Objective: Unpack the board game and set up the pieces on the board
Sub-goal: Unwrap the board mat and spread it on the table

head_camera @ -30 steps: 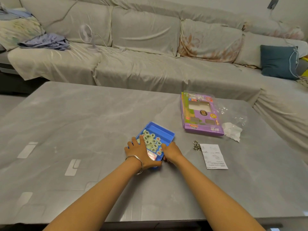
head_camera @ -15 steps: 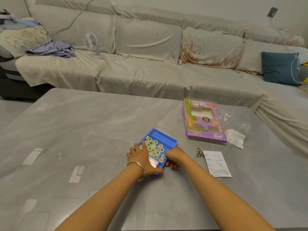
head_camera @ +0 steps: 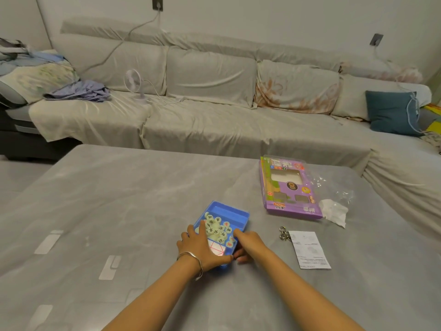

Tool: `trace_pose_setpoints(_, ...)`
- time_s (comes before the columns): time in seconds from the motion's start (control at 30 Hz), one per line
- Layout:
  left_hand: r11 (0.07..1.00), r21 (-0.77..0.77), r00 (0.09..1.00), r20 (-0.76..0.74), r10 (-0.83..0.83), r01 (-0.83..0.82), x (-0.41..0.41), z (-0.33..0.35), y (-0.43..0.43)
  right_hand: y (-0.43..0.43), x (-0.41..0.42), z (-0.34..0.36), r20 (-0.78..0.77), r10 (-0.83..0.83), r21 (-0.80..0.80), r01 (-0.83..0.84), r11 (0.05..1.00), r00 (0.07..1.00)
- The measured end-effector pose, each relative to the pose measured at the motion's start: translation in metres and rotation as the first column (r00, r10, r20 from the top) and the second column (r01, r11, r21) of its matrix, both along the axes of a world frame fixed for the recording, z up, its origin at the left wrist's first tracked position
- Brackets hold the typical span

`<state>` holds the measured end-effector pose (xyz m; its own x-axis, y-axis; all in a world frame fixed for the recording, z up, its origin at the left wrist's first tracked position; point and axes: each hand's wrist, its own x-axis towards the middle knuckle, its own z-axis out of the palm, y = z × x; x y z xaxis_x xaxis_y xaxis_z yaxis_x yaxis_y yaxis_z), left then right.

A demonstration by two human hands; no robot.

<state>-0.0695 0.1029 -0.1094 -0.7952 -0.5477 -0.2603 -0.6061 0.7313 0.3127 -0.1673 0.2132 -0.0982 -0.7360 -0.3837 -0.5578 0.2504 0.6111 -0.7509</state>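
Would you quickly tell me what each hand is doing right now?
Left hand: fingers spread open, resting on the blue tray and pieces.
Right hand: fingers curled, gripping the tray's right edge.

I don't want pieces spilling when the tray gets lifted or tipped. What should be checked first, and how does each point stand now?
1. Left hand on blue tray: ok.
2. Right hand at the tray's near right edge: ok, grip hidden.
3. Pieces inside tray: ok, piled loosely.
4. Table left of tray free: ok.
5. Keys and paper slip lie apart: ok.
6. Board unfolded: cannot tell.
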Motion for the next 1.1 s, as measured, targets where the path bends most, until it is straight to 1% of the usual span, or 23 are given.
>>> trace_pose_setpoints(0.07,0.998,-0.058,0.999,-0.034,-0.016,0.014,0.003,0.0,0.003,-0.005,0.001,0.005,0.068,-0.016,0.013,0.015,1.0,0.998)
trace_pose_setpoints(0.17,0.974,-0.218,0.99,-0.115,-0.084,0.057,0.006,0.005,0.005,-0.011,0.002,0.012,0.162,-0.058,0.001,0.058,0.998,0.985)
trace_pose_setpoints(0.23,0.945,-0.313,0.98,-0.142,-0.142,0.092,0.006,0.008,0.005,-0.012,0.002,0.016,0.219,-0.087,-0.017,0.093,0.996,0.972)
trace_pose_setpoints(0.3,0.935,-0.338,0.977,-0.137,-0.163,0.109,0.006,0.007,0.006,-0.011,0.0,0.017,0.246,-0.114,-0.023,0.123,0.992,0.963)
trace_pose_setpoints(0.4,0.942,-0.319,0.981,-0.122,-0.154,0.108,0.008,0.002,0.006,-0.011,-0.001,0.016,0.26,-0.145,-0.012,0.154,0.988,0.955)
trace_pose_setpoints(0.53,0.971,-0.234,0.99,-0.112,-0.08,0.052,0.009,-0.001,-0.001,-0.01,0.0,0.016,0.277,-0.09,-0.029,0.102,0.994,0.957)
trace_pose_setpoints(0.7,0.997,-0.049,0.993,-0.11,0.051,-0.057,0.012,-0.004,-0.01,-0.004,-0.001,0.012,0.27,0.031,-0.163,0.014,0.986,0.962)
trace_pose_setpoints(0.77,0.996,0.02,0.988,-0.123,0.09,-0.088,0.012,-0.005,-0.012,-0.002,-0.003,0.007,0.225,0.063,-0.198,-0.018,0.98,0.972)
trace_pose_setpoints(0.83,0.985,0.13,0.981,-0.146,0.132,-0.113,0.013,-0.003,-0.013,0.0,-0.005,0.001,0.165,0.082,-0.221,-0.044,0.974,0.983)
trace_pose_setpoints(0.9,0.971,0.2,0.974,-0.16,0.163,-0.13,0.01,-0.003,-0.015,0.004,-0.008,-0.002,0.15,0.094,-0.265,-0.051,0.963,0.984)
trace_pose_setpoints(0.93,0.96,0.25,0.97,-0.173,0.171,-0.125,0.008,0.0,-0.018,0.007,-0.009,-0.003,0.144,0.09,-0.277,-0.047,0.96,0.985)
trace_pose_setpoints(0.97,0.932,0.342,0.963,-0.185,0.195,-0.123,0.006,0.006,-0.02,0.009,-0.009,-0.003,0.135,0.079,-0.272,-0.039,0.961,0.988)
trace_pose_setpoints(1.03,0.856,0.513,0.95,-0.229,0.211,-0.066,0.002,0.019,-0.027,0.013,-0.011,-0.006,0.096,0.046,-0.229,-0.023,0.973,0.994)
trace_pose_setpoints(1.1,0.771,0.636,0.962,-0.206,0.182,-0.01,0.002,0.037,-0.03,0.017,-0.011,-0.011,0.045,0.027,-0.177,-0.019,0.984,0.999)
